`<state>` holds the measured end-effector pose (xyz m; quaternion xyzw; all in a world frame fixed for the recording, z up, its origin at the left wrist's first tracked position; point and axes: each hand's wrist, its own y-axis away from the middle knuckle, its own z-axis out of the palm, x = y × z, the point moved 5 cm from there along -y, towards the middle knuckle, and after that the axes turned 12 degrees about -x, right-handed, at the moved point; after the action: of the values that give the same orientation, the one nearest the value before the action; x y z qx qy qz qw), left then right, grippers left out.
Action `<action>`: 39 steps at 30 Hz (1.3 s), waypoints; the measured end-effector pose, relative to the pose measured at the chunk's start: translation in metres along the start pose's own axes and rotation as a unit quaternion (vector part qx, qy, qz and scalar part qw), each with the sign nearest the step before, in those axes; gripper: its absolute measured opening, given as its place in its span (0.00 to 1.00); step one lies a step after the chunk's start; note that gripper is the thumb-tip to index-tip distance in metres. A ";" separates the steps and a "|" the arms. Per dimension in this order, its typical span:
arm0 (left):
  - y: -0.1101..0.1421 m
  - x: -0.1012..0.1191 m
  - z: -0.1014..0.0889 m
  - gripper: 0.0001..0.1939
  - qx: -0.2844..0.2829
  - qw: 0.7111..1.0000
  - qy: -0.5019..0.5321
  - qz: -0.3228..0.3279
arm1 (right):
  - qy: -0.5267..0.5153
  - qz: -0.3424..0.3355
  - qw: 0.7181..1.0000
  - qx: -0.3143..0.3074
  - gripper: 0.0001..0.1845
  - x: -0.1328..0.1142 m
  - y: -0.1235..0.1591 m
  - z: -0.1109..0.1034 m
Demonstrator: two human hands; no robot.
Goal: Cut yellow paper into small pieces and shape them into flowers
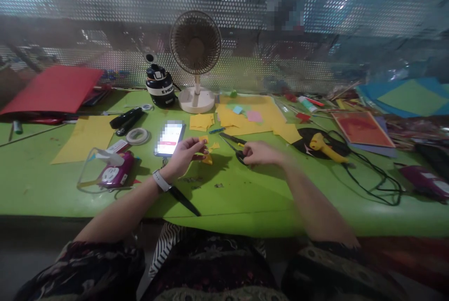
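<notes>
My left hand (184, 157), with a pale band on its wrist, is pinched on a small piece of yellow paper (208, 158) that sticks out past the fingertips. My right hand (263, 153) grips the dark handles of a pair of scissors (238, 153) at the middle of the table, the blades pointing away to the left. Small yellow scraps (215, 145) lie between the two hands. Just beyond my left hand is a phone (170, 138) with a lit screen. Farther back sits a stack of yellow paper pieces (201, 122).
A white fan (196, 100) and a dark bottle (160, 88) stand at the back of the green table (245, 202). On the right lies a yellow glue gun (328, 149) with its cable. A tape roll (137, 136) and a purple power strip (117, 170) are on the left.
</notes>
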<state>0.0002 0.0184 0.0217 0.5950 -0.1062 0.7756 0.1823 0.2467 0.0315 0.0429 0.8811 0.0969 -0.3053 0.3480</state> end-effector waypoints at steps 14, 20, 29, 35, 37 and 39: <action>0.002 0.006 0.005 0.16 0.012 0.998 0.061 0.018 | -0.235 -0.138 0.962 -0.026 0.26 -0.034 -0.003 0.038; 0.002 0.007 0.008 0.15 0.014 0.997 0.078 0.025 | -0.202 -0.155 0.965 -0.060 0.27 -0.033 -0.008 0.048; 0.004 0.004 0.009 0.15 0.000 0.997 0.075 0.026 | -0.163 -0.148 0.974 -0.057 0.27 -0.033 -0.008 0.050; 0.004 0.003 0.011 0.15 0.007 0.996 0.086 0.012 | -0.158 -0.149 0.975 -0.057 0.25 -0.033 -0.008 0.051; 0.003 0.002 0.011 0.15 0.006 0.996 0.087 0.014 | -0.152 -0.145 0.976 -0.050 0.25 -0.036 -0.006 0.050; 0.003 0.002 0.010 0.15 0.004 0.996 0.086 0.017 | -0.152 -0.145 0.977 -0.045 0.24 -0.038 -0.005 0.050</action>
<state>0.0074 0.0120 0.0261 0.5253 -0.0967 0.8271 0.1751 0.1910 0.0033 0.0353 0.7845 0.1830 -0.4783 0.3497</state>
